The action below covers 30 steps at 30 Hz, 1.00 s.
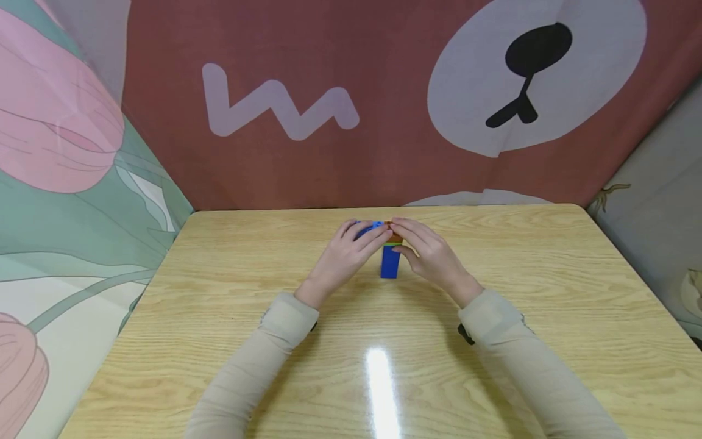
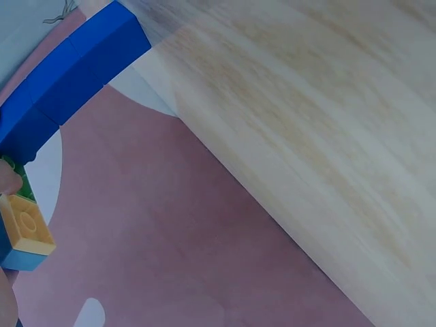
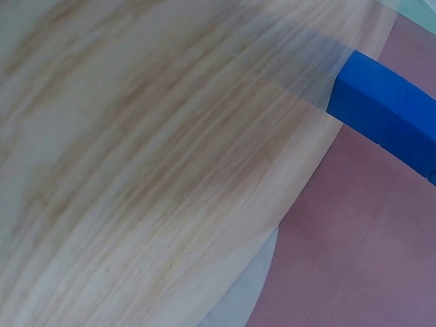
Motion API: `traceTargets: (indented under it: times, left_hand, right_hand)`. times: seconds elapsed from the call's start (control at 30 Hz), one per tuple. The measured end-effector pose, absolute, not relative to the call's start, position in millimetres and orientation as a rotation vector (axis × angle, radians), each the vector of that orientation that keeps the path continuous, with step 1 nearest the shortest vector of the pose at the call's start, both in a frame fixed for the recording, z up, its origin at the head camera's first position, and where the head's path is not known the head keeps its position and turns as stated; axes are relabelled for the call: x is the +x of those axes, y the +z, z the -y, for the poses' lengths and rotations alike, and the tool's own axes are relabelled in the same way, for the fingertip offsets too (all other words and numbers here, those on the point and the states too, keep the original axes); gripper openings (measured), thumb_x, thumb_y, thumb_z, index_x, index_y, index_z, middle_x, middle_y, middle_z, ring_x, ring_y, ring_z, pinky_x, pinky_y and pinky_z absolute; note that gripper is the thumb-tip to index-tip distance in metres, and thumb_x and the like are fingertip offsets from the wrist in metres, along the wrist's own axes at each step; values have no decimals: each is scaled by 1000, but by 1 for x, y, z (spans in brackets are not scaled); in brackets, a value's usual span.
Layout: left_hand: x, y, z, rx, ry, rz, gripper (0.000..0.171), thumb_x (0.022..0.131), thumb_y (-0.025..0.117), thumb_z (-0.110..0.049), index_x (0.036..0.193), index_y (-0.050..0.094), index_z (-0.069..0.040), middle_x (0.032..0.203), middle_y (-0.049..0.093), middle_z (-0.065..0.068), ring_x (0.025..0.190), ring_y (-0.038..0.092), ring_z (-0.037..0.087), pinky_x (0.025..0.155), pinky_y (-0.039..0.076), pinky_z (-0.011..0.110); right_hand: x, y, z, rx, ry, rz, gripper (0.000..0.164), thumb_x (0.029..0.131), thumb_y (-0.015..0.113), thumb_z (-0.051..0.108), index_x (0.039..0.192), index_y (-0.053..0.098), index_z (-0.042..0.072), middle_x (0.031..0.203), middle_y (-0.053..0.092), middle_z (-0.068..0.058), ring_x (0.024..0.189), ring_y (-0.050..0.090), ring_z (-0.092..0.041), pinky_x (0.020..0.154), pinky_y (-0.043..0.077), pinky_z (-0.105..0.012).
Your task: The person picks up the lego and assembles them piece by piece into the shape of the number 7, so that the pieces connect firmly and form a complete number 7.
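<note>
A tower of toy building bricks stands on the table, its lower part a stack of blue bricks (image 1: 390, 263). Above these come a thin green brick (image 2: 26, 185) and an orange brick (image 2: 30, 226) that juts out sideways with its hollow underside showing. My left hand (image 1: 347, 255) curls its fingers over a blue toy brick (image 1: 370, 227) at the top, left of the tower. The right hand (image 1: 434, 256) grips the tower's top from the right, thumb below and fingers above. Fingers hide much of the upper bricks. In the right wrist view only the blue stack (image 3: 371, 95) shows.
The wooden table (image 1: 247, 262) spreads around the tower, its far edge close behind. A brown printed cloth (image 1: 307, 171) hangs beyond that edge. A streak of light (image 1: 381, 390) reflects off the tabletop nearer the person.
</note>
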<state>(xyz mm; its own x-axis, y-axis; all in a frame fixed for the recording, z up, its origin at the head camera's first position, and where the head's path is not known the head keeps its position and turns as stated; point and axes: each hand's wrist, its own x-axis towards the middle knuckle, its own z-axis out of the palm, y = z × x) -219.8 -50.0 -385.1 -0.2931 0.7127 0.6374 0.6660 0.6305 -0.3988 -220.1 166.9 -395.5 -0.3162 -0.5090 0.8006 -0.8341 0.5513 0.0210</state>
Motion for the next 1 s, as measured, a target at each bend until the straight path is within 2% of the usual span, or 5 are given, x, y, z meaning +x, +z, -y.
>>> traceTargets:
  times: [0.8,0.87,1.0]
  left_hand:
    - [-221,-387,50,-1053,28,2014,41,94,56,-4,132,58,-19,129,63,-6,119,57,16,104,47,38]
    - [-220,-386,51,-1055,32,2021,41,94,56,-4,132,58,-19,129,63,-6,119,57,16,104,47,37]
    - [-220,-385,51,-1063,68,2040,43,94,56,-4,134,56,-19,130,62,-6,120,57,16,104,47,37]
  right_hand:
    - [-221,-395,-164,1074,562,1985,56,65,82,-5,117,62,-10,118,64,-25,107,63,-37,90,55,-42]
    - [-220,-395,-164,1065,607,2008,55,66,82,-5,118,62,-9,119,63,-24,109,62,-37,93,54,-40]
    - [-219,-395,-165,1038,773,2053,54,67,80,-9,118,63,-8,122,63,-23,113,60,-37,104,46,-23]
